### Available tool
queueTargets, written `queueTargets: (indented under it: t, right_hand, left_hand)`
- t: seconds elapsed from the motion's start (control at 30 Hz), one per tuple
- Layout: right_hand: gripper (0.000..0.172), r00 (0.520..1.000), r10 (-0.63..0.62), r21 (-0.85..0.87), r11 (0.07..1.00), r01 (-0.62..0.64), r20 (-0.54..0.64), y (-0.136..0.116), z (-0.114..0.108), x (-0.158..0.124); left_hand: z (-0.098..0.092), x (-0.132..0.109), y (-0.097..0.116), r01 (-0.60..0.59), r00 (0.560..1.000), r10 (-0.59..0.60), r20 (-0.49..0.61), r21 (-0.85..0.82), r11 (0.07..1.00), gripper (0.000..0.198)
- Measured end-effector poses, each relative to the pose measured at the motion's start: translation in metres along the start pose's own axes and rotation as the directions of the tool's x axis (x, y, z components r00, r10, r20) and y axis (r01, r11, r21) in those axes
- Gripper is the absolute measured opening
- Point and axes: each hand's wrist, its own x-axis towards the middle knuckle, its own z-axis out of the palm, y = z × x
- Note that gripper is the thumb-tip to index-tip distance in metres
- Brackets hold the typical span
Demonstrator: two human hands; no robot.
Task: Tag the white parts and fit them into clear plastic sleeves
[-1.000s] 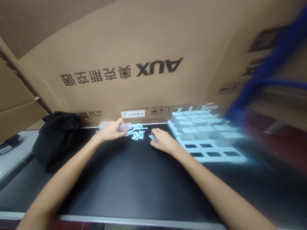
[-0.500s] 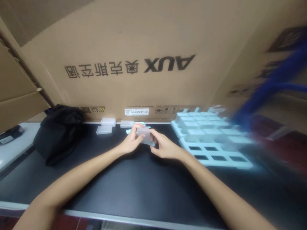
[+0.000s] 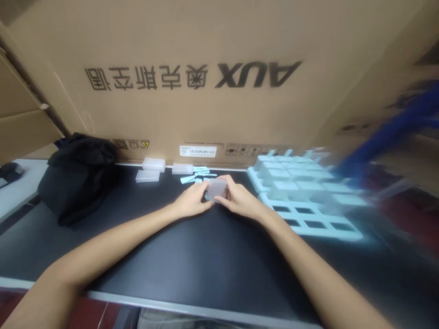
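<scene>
Both hands meet over the black table (image 3: 192, 256) around a small translucent plastic case (image 3: 216, 188). My left hand (image 3: 192, 203) grips its left side with curled fingers. My right hand (image 3: 242, 201) grips its right side and top. Just behind them lie several small pale blue strips (image 3: 195, 174). A light blue tray (image 3: 305, 196) with rows of pockets, some holding similar cases and the near ones empty, sits to the right of my right hand.
Three more translucent cases (image 3: 153, 164) lie near the back of the table. A black cloth bundle (image 3: 77, 176) sits at the left. A big cardboard box (image 3: 192, 77) walls the back. A blurred blue frame (image 3: 394, 132) stands at the right.
My left hand picked a case from the back of the table and brought it to the centre. The right hand joined it, and both now hold the case.
</scene>
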Motion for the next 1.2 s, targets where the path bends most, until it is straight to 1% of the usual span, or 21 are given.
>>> queueTargets:
  t: [0.07,0.13,0.23,0.37,0.53,0.63,0.73,0.87,0.97,1.07,1.13,1.2]
  right_hand:
    - [0.052,1.0,0.019,0.004,1.0,-0.019,-0.002,-0.004,0.003,-0.001]
    - [0.066,1.0,0.014,-0.022,1.0,-0.014,-0.008,-0.009,0.004,-0.002]
    - [0.074,0.999,-0.034,-0.069,0.997,0.035,0.007,-0.016,0.004,-0.002]
    - [0.071,0.999,-0.046,-0.085,0.995,0.048,0.02,-0.019,0.006,-0.002]
    - [0.063,0.999,-0.044,-0.152,0.987,0.044,-0.001,-0.019,0.013,-0.003]
    - [0.059,0.999,-0.032,-0.172,0.985,0.028,-0.025,-0.021,0.016,-0.002]
    - [0.054,0.999,-0.012,-0.128,0.992,0.007,-0.043,-0.025,0.018,-0.001]
    - [0.051,0.998,-0.057,-0.068,0.996,0.055,-0.032,-0.031,0.018,0.0]
    - [0.052,0.998,-0.057,-0.063,0.996,0.055,-0.026,-0.036,0.016,0.001]
    - [0.059,1.0,-0.02,-0.091,0.996,0.019,-0.008,-0.039,0.012,-0.001]
    - [0.059,1.0,0.007,-0.106,0.994,-0.006,0.012,-0.041,0.009,-0.003]
    - [0.057,1.0,0.013,-0.106,0.994,-0.01,0.025,-0.043,0.007,-0.005]
  left_hand:
    - [0.001,0.0,-0.002,0.016,1.0,-0.016,-0.007,0.005,1.0,0.034]
    - [0.002,0.002,-0.004,0.008,1.0,-0.008,-0.02,-0.016,1.0,0.032]
    - [0.001,0.003,-0.006,0.0,1.0,-0.002,-0.019,-0.068,0.998,0.031]
    - [-0.001,0.004,-0.005,0.004,1.0,-0.005,-0.012,-0.086,0.996,0.028]
    - [-0.002,0.004,-0.003,-0.01,1.0,0.011,0.012,-0.054,0.998,0.019]
    - [-0.002,0.004,-0.002,-0.028,1.0,0.028,0.003,-0.051,0.998,0.022]
    - [-0.004,0.002,-0.001,-0.035,0.999,0.035,-0.004,-0.107,0.994,0.024]
    - [-0.011,0.0,0.0,-0.001,1.0,0.006,0.028,-0.192,0.981,0.024]
    - [-0.019,0.0,-0.001,-0.006,0.999,0.012,0.044,-0.126,0.992,0.022]
    - [-0.022,-0.001,-0.002,-0.081,0.995,0.082,0.066,-0.018,0.997,0.021]
    - [-0.021,-0.004,-0.003,-0.117,0.99,0.115,0.084,0.021,0.993,0.028]
    - [-0.018,-0.008,-0.005,-0.097,0.993,0.094,0.072,0.038,0.995,0.042]
